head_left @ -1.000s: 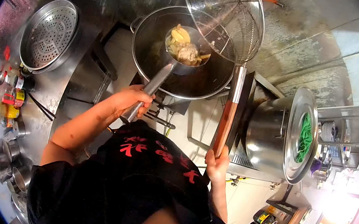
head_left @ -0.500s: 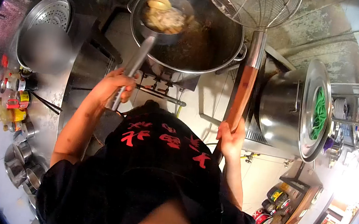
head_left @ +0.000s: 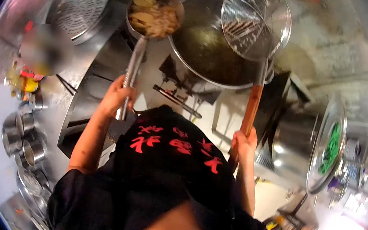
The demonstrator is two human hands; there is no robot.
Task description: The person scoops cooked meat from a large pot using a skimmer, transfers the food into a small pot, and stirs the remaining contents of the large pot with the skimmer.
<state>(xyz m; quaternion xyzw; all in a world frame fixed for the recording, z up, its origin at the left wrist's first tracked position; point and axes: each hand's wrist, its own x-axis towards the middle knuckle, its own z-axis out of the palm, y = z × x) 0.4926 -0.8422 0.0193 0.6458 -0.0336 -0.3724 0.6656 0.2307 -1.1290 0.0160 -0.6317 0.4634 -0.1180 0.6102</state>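
My left hand (head_left: 118, 98) is closed round the metal handle of a large ladle (head_left: 135, 64). Pale yellow slices and brownish chunks of food (head_left: 159, 18) fill its bowl, which is beside the left rim of a big metal pot (head_left: 189, 65). Dark, shiny liquid (head_left: 210, 41) shows inside the pot. Gripped in my right hand (head_left: 245, 142) is the wooden handle of a wire skimmer (head_left: 251, 106). The skimmer's round mesh head is over the pot's right side and hides part of it.
A perforated metal tray (head_left: 81, 7) leans at the left. Several small metal pots (head_left: 33, 151) line the left counter, below bottles (head_left: 25, 84). On the right stands a tall stockpot (head_left: 294, 134); its lid (head_left: 319, 165) carries a green cloth (head_left: 331, 149).
The loaded ladle has moved from above the pot to its left side. The skimmer head is now over the pot's right part. My whole view has shifted and tilted.
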